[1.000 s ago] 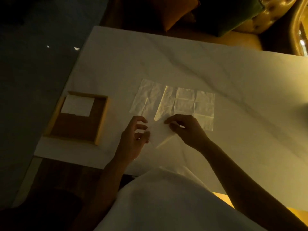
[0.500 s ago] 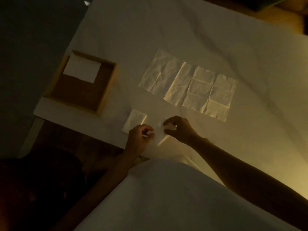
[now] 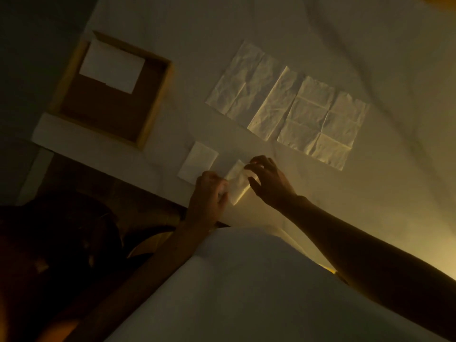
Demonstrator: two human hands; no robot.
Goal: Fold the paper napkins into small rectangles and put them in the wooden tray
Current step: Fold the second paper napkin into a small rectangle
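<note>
- Napkin [image 3: 237,181], partly folded, lay near the front edge of the table [image 3: 370,58], between both hands.
- Left hand [image 3: 209,193] pinched its left side; right hand [image 3: 269,180] pinched its far corner.
- Wooden tray [image 3: 156,104] sat well apart, leftward.

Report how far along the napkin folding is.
Done: one folded napkin lies in the wooden tray, and a second folded napkin lies on the table. In hand: the left hand and right hand pinch a third napkin. Left: the flat napkins beyond.

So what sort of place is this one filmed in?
Probably a dimly lit home or lounge rather than a workshop: a veined, marble-look table, a wooden tray on it, unfolded napkins laid out, warm low light.
</note>
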